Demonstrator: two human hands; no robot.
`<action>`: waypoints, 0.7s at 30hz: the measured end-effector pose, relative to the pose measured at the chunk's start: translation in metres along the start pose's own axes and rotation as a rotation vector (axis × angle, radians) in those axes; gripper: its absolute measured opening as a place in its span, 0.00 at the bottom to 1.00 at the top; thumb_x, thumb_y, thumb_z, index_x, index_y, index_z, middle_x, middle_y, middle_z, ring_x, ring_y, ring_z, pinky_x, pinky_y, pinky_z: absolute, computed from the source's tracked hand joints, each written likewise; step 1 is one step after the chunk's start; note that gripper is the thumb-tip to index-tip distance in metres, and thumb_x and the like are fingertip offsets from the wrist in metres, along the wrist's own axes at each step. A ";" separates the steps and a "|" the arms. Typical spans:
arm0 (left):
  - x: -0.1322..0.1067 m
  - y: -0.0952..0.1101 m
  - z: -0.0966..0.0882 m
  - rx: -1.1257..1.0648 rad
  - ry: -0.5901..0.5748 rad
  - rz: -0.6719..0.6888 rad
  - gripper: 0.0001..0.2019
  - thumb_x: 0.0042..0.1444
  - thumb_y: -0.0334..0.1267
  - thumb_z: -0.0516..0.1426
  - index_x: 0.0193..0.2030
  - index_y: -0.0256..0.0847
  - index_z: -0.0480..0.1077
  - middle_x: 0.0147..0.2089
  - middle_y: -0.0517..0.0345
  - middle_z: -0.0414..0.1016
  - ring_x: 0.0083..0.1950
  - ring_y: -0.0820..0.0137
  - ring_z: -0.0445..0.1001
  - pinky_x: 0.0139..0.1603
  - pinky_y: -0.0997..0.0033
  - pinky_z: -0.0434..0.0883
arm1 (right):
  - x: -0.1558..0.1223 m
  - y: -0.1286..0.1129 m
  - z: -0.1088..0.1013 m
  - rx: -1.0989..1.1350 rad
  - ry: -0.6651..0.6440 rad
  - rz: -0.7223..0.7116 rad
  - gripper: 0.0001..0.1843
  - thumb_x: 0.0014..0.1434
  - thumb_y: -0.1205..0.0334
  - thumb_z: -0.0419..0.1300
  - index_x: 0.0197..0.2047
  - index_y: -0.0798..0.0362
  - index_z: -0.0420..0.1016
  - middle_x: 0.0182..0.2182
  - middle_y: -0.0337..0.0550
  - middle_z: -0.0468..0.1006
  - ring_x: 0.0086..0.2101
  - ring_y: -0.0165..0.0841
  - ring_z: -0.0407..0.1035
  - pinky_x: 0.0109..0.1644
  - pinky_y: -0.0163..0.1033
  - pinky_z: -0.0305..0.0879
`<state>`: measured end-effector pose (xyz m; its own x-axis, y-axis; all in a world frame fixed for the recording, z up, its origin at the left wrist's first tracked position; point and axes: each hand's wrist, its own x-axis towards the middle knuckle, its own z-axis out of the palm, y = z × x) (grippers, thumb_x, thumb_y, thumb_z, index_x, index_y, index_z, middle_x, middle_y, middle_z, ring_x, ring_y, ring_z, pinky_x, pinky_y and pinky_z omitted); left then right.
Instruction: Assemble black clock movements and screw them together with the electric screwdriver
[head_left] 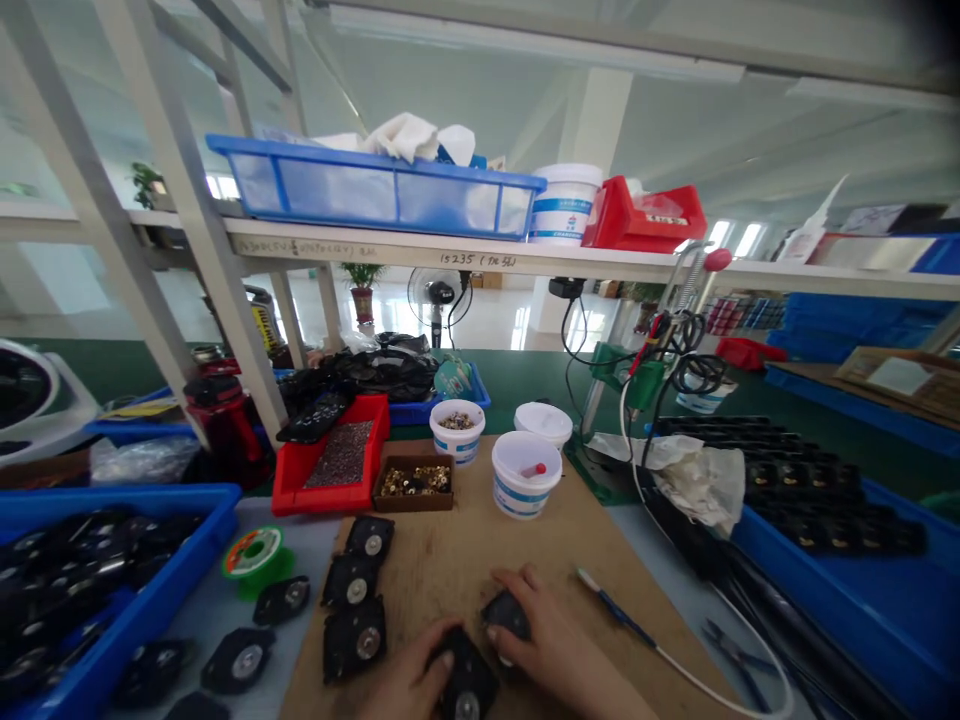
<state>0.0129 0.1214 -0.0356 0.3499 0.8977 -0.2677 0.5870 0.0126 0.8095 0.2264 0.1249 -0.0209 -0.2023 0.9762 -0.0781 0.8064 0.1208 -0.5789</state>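
Housings of black plastic (469,682), two, gripped narrowly by us, one under the fingers of our left hand (409,672), one under those of our right hand (555,635), on the wooden board (480,545); three like housings (354,638) lie just left of the fingers, a blue-handled screwdriver (615,617) just right.

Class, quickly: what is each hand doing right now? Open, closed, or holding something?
Left hand: closed, holding a black part with a metal centre.
Right hand: closed, holding a smaller black part.

Bright daylight from distant windows (748,239), edges bowed, detail perhaps slightly soft
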 end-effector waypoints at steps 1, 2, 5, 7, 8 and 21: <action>0.006 0.007 0.004 0.013 -0.006 0.011 0.25 0.61 0.38 0.43 0.62 0.35 0.65 0.60 0.46 0.74 0.42 0.60 0.82 0.43 0.60 0.80 | -0.008 0.006 -0.003 -0.013 -0.007 0.013 0.32 0.58 0.59 0.57 0.65 0.57 0.62 0.54 0.55 0.68 0.54 0.40 0.67 0.59 0.41 0.61; 0.009 0.015 0.006 0.035 0.006 0.028 0.26 0.62 0.39 0.42 0.62 0.34 0.65 0.61 0.46 0.73 0.42 0.60 0.82 0.42 0.60 0.80 | -0.015 0.011 -0.005 -0.024 -0.011 0.023 0.32 0.60 0.57 0.55 0.66 0.58 0.60 0.56 0.56 0.67 0.55 0.40 0.66 0.60 0.41 0.60; 0.007 0.033 -0.001 0.155 0.105 0.094 0.26 0.62 0.44 0.45 0.65 0.36 0.63 0.65 0.49 0.69 0.61 0.63 0.71 0.61 0.64 0.68 | -0.026 0.016 -0.013 -0.131 -0.002 0.048 0.37 0.62 0.51 0.54 0.69 0.61 0.54 0.63 0.61 0.59 0.61 0.47 0.58 0.64 0.50 0.53; 0.000 0.039 -0.015 0.279 0.228 0.091 0.28 0.63 0.45 0.46 0.68 0.37 0.57 0.69 0.50 0.63 0.68 0.64 0.61 0.69 0.62 0.57 | -0.025 0.014 -0.016 -0.235 -0.034 0.007 0.44 0.56 0.45 0.60 0.70 0.56 0.54 0.66 0.58 0.55 0.64 0.54 0.51 0.66 0.58 0.45; -0.003 0.039 -0.023 0.349 0.302 0.065 0.30 0.63 0.46 0.45 0.70 0.37 0.53 0.70 0.48 0.60 0.70 0.61 0.57 0.70 0.58 0.53 | -0.022 0.013 -0.015 -0.269 -0.076 -0.048 0.48 0.52 0.42 0.63 0.70 0.52 0.54 0.67 0.55 0.54 0.65 0.55 0.48 0.67 0.60 0.42; 0.050 0.013 -0.067 0.812 0.478 -0.091 0.20 0.63 0.39 0.56 0.60 0.39 0.64 0.64 0.45 0.64 0.61 0.53 0.66 0.57 0.44 0.68 | -0.006 0.013 0.007 -0.190 -0.026 -0.225 0.44 0.38 0.46 0.75 0.59 0.44 0.68 0.53 0.46 0.73 0.51 0.49 0.65 0.58 0.56 0.56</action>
<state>-0.0111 0.1957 -0.0028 0.0472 0.9960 0.0764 0.9890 -0.0573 0.1366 0.2341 0.1194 -0.0339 -0.4002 0.9163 0.0129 0.8288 0.3679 -0.4216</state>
